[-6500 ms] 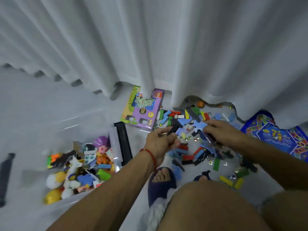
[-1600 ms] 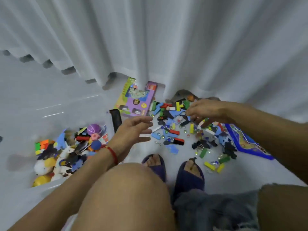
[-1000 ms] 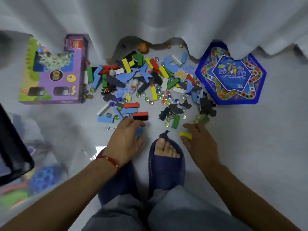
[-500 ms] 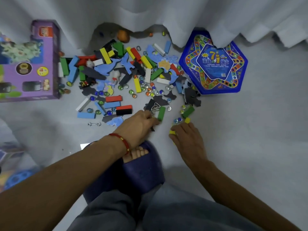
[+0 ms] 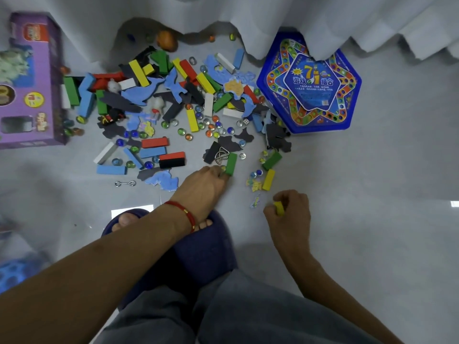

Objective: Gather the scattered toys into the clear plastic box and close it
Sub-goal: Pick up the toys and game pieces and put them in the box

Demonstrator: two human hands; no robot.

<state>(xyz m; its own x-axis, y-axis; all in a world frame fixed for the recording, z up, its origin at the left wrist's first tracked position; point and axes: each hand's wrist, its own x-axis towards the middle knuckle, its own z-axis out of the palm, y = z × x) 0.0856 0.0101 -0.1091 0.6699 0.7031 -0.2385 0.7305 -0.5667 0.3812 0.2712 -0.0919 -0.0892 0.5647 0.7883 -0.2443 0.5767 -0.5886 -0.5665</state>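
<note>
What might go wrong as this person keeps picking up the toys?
The marbles lie loose on the smooth floor, so a sweeping left hand may send them rolling under the curtain. The right hand already grips a yellow block, so grabbing more risks dropping it.

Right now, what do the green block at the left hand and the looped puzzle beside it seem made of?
Green block: probably painted wood, matte with crisp edges; plastic is possible. Looped puzzle: bent metal wire, silvery and shiny.
</note>
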